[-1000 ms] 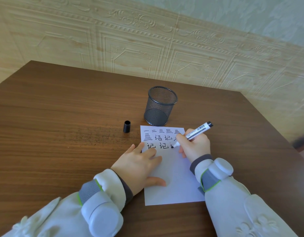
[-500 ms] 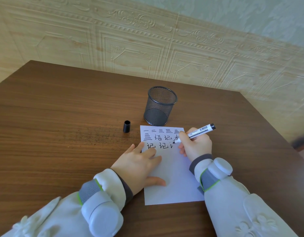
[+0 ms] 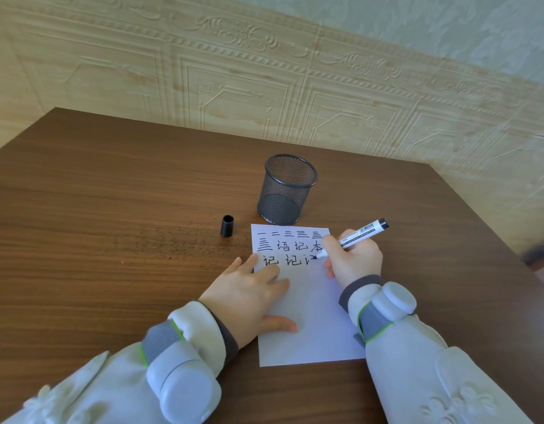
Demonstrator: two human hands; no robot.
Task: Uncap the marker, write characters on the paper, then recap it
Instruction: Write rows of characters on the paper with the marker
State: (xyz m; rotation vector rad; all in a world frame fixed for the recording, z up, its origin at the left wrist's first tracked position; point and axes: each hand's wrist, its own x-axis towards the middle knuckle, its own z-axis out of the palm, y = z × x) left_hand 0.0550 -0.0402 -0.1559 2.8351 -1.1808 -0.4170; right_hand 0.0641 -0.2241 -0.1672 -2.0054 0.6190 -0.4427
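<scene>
A white sheet of paper (image 3: 310,325) lies on the brown table, with three rows of black characters along its top. My right hand (image 3: 354,260) grips a white uncapped marker (image 3: 360,233), its tip touching the paper at the right end of the third row. My left hand (image 3: 249,289) lies flat with spread fingers on the paper's left edge, pressing it down. The marker's black cap (image 3: 227,225) lies on the table, left of the paper's top corner.
A black mesh pen cup (image 3: 287,189), with nothing in it, stands just behind the paper. The wooden table (image 3: 96,209) ends at a patterned wall at the back, and its right edge runs close to my right arm.
The marker's tip has moved a little right and up along the third row, adding strokes to the last character there. My left hand, the paper and the cap have stayed put.
</scene>
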